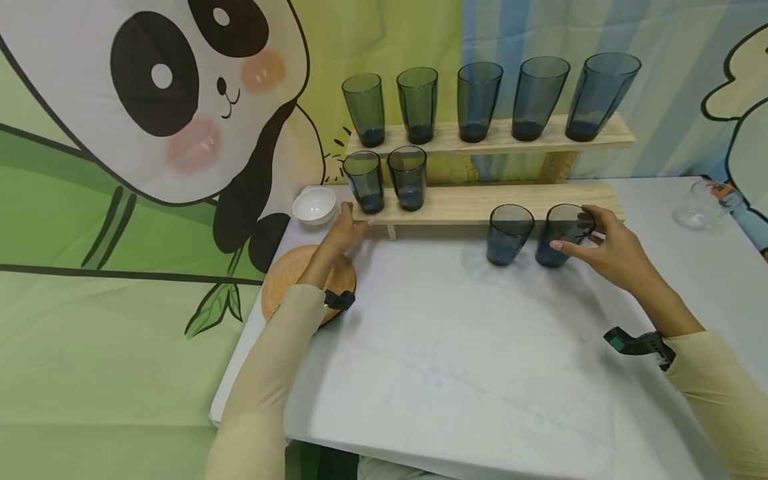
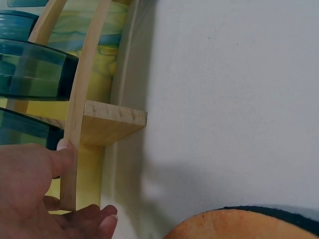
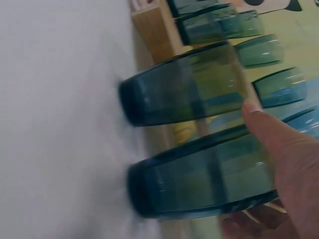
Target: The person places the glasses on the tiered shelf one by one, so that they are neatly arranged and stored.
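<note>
My right hand (image 1: 618, 257) holds a dark blue-grey glass tumbler (image 1: 553, 247) near its rim, thumb in front and fingers behind. Whether its base touches the table, I cannot tell. Just left of it is a matching tumbler (image 1: 506, 243), in front of the two-tier wooden shelf (image 1: 462, 205). At the shelf's lower left end, my left hand (image 1: 343, 235) grips the board; in the left wrist view the thumb (image 2: 62, 149) lies on top and fingers are beneath. Two tumblers (image 1: 408, 183) stand on the lower tier's left, and several tumblers (image 1: 480, 107) line the upper tier.
Left of the shelf sits a small white bowl (image 1: 315, 205). An orange round plate (image 1: 288, 273) lies under the left forearm. A clear glass vessel (image 1: 699, 210) stands at the table's far right. Behind the shelf hangs a printed panda cloth (image 1: 384, 40).
</note>
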Tool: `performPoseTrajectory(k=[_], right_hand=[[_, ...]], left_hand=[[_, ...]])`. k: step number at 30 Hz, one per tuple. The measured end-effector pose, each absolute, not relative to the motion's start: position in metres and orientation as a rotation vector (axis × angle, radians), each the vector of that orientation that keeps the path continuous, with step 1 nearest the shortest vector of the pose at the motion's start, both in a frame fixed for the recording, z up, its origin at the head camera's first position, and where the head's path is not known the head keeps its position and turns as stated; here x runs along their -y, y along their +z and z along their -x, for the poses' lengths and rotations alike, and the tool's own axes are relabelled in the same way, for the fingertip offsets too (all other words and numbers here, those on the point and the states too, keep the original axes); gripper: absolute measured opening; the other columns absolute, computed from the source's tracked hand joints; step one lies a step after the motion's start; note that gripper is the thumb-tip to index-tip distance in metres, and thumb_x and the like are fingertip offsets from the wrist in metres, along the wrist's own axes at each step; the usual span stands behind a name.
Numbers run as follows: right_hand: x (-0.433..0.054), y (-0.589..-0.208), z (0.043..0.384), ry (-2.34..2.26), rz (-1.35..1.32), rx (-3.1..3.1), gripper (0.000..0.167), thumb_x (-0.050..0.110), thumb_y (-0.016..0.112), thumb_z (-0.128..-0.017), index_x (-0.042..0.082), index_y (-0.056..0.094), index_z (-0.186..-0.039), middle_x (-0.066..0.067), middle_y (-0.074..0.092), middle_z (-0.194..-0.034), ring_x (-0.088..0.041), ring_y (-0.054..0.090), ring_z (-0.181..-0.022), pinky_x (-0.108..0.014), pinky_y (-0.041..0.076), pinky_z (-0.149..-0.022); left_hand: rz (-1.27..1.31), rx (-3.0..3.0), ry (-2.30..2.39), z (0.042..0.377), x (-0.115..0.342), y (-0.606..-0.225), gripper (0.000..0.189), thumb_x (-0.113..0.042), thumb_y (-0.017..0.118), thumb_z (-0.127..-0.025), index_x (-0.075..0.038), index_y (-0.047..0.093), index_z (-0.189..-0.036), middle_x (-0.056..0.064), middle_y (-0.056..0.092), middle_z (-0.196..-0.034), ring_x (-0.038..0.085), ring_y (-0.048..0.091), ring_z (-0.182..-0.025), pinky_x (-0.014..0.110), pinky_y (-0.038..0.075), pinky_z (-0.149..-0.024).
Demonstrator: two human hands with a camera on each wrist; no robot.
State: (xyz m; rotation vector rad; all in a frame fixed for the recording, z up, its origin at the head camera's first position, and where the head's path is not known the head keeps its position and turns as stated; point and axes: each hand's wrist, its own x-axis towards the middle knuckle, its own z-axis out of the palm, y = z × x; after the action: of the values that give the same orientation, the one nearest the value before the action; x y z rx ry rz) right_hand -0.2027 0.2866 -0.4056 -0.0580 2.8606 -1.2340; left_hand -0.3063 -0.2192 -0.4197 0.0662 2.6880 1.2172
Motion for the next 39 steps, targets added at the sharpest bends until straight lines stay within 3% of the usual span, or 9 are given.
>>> performPoseTrajectory(k=[8, 15, 23, 30, 39], right_hand=[[-0.284, -0.429, 0.207, -1.375, 0.027, -2.870, 0.107, 0.049, 0.080, -0.093, -0.001, 0.018, -0.165, -0.036, 0.034, -0.157, -0.061, 0.033, -0.147, -0.070, 0.036, -0.113], [-0.283, -0.445, 0.210, -1.333, 0.090, -2.890, 0.085, 0.049, 0.080, -0.093, 0.006, 0.041, -0.154, -0.030, 0.047, -0.152, -0.055, 0.046, -0.139, -0.070, 0.042, -0.109], [-0.283, -0.447, 0.207, -1.323, 0.036, -2.918, 0.085, 0.054, 0.080, -0.091, 0.007, 0.045, -0.153, -0.030, 0.049, -0.153, -0.055, 0.046, -0.141, -0.067, 0.043, -0.111], [-0.285, -0.447, 0.201, -1.326, 0.011, -2.936, 0.082, 0.055, 0.081, -0.090, 0.005, 0.050, -0.147, -0.028, 0.051, -0.151, -0.054, 0.047, -0.141, -0.065, 0.043, -0.111], [-0.288, -0.425, 0.193, -1.277, -0.054, -2.945, 0.087, 0.055, 0.078, -0.092, -0.001, 0.046, -0.151, -0.034, 0.045, -0.156, -0.057, 0.044, -0.142, -0.065, 0.042, -0.111]], left_hand=[[-0.085, -2.699, 1.197, 0.307, 0.221, -0.419, 0.080, -0.039, 0.054, -0.110, 0.001, 0.010, -0.163, 0.031, 0.014, -0.172, 0.043, 0.019, -0.160, 0.051, 0.020, -0.130], [-0.075, -2.695, 1.198, 0.306, 0.222, -0.420, 0.082, -0.041, 0.056, -0.110, 0.000, 0.010, -0.163, 0.033, 0.016, -0.171, 0.045, 0.022, -0.159, 0.053, 0.022, -0.129], [-0.092, -2.731, 1.158, 0.307, 0.222, -0.420, 0.080, -0.040, 0.056, -0.110, 0.002, 0.012, -0.162, 0.035, 0.022, -0.168, 0.046, 0.028, -0.156, 0.054, 0.028, -0.127], [-0.099, -2.724, 1.179, 0.306, 0.219, -0.419, 0.079, -0.039, 0.057, -0.110, 0.002, 0.013, -0.161, 0.034, 0.021, -0.169, 0.046, 0.027, -0.156, 0.053, 0.026, -0.127], [-0.094, -2.708, 1.180, 0.305, 0.220, -0.417, 0.080, -0.038, 0.056, -0.110, 0.002, 0.011, -0.162, 0.034, 0.019, -0.169, 0.044, 0.025, -0.158, 0.053, 0.024, -0.128]])
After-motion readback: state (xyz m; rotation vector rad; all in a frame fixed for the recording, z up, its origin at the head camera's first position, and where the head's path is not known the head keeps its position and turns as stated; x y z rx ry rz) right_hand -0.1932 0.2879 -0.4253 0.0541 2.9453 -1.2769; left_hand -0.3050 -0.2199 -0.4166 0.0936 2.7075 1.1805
